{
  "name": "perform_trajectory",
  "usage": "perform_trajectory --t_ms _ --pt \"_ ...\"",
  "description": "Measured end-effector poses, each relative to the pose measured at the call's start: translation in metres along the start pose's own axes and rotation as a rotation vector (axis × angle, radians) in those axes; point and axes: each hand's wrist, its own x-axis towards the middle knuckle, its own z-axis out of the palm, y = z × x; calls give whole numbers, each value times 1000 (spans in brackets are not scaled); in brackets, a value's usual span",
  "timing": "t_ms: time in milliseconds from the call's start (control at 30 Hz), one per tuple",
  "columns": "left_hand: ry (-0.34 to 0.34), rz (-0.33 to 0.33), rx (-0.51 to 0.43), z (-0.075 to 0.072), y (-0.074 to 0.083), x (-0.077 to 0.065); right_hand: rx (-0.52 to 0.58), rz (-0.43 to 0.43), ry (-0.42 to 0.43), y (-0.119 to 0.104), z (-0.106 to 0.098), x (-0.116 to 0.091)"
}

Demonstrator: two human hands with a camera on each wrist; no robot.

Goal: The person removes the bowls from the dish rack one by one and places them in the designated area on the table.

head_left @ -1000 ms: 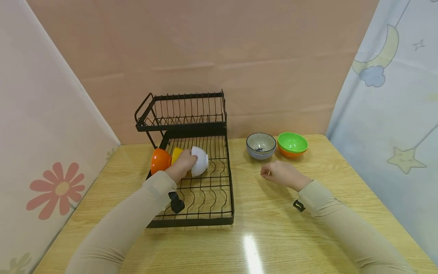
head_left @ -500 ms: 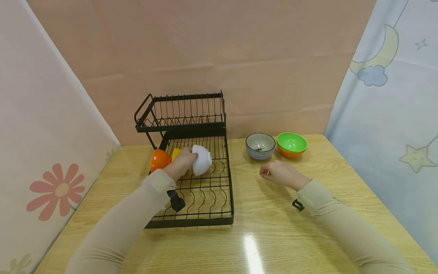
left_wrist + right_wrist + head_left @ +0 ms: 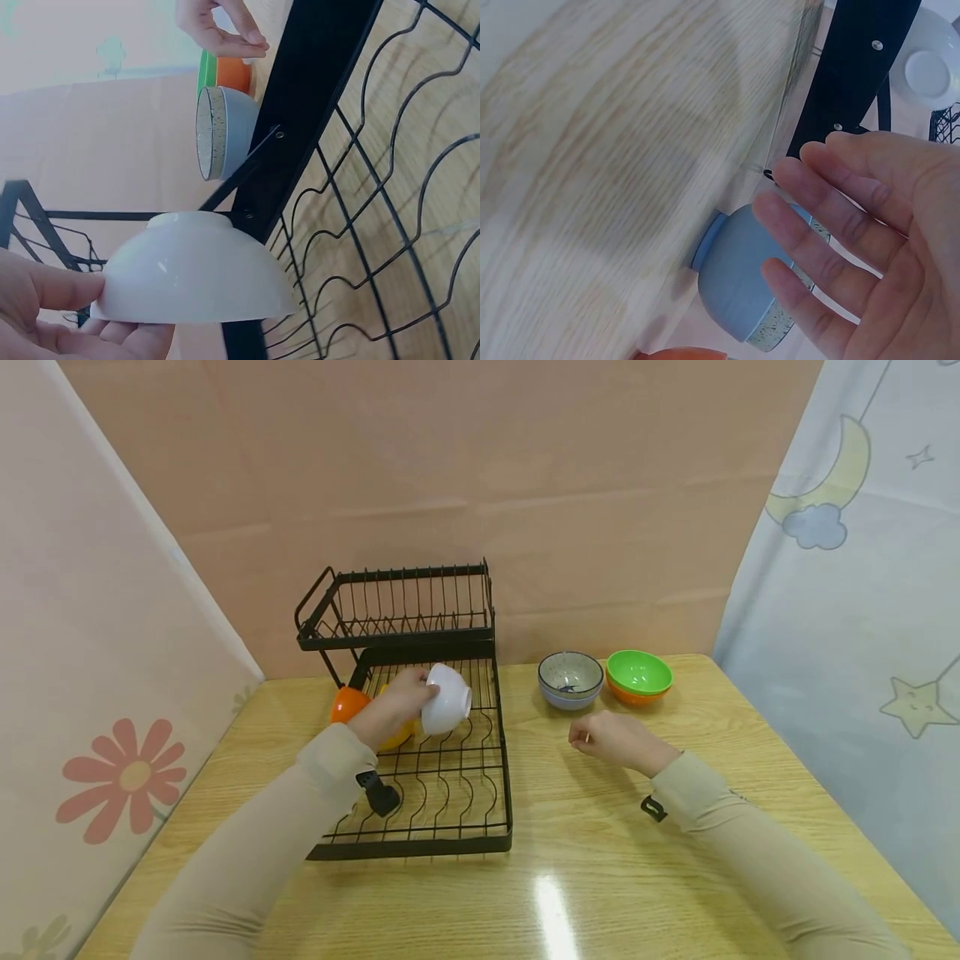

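My left hand (image 3: pixel 401 697) pinches the rim of a white bowl (image 3: pixel 447 700) between thumb and fingers. The bowl is tilted on its side over the lower tier of the black dish rack (image 3: pixel 420 845), its foot turned to the right. In the left wrist view the thumb lies on the outside of the white bowl (image 3: pixel 195 274). An orange bowl (image 3: pixel 347 703) and a yellow bowl (image 3: pixel 397 739) stand on edge in the rack, partly hidden by this hand. My right hand (image 3: pixel 618 742) hovers above the table with loosely bent fingers, nothing in them, near a speckled bowl (image 3: pixel 572 672).
The speckled bowl sits in a blue-grey bowl (image 3: pixel 566 700). To its right, a green bowl (image 3: pixel 641 670) rests in an orange bowl (image 3: pixel 633 697). The rack's upper tier (image 3: pixel 397 635) rises behind the white bowl. Curtains enclose the wooden table (image 3: pixel 600 877) at the back and sides.
My left hand has lifted the white bowl slightly up and to the right, tilting its foot further right. More of the yellow bowl shows. The right hand stays almost still.
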Motion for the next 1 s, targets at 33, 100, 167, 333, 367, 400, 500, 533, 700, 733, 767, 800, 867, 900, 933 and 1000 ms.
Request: perform_trajectory --t_ms 33,100,167,333,367,400,500,533,700,733,767,800,867,900,933,1000 --pt "-2 15 24 0 2 -1 0 -1 0 0 0 0" --pt "-7 50 86 1 5 -4 2 -1 1 -1 1 1" --pt "-12 85 144 2 7 -7 3 -7 3 -2 1 1" --pt "-24 166 260 9 12 -15 7 -10 -4 -3 2 2" --pt "-26 175 273 10 13 -17 8 -4 -6 -3 2 2" --pt "-27 185 285 12 13 -18 7 -4 -7 -4 2 2" --pt "-27 225 323 19 14 -26 1 -10 -7 -3 4 2" --pt "-25 243 336 21 15 -29 -1 -12 -6 -3 4 2" --pt "18 406 457 36 19 -45 -8 -20 0 0 7 3" --pt "31 440 478 39 20 -48 -9 -19 0 0 8 3" --pt "42 479 506 42 20 -51 -7 -21 0 0 8 3" --pt "55 519 538 45 20 -53 -6 -20 0 0 8 3" --pt "85 596 605 50 19 -57 -3 -20 5 0 8 2" --pt "105 636 649 53 18 -58 -3 -23 8 -1 8 3" --pt "123 676 695 55 17 -60 -3 -25 12 -1 8 3" --pt "156 749 779 58 16 -62 -1 -36 20 -1 8 3"
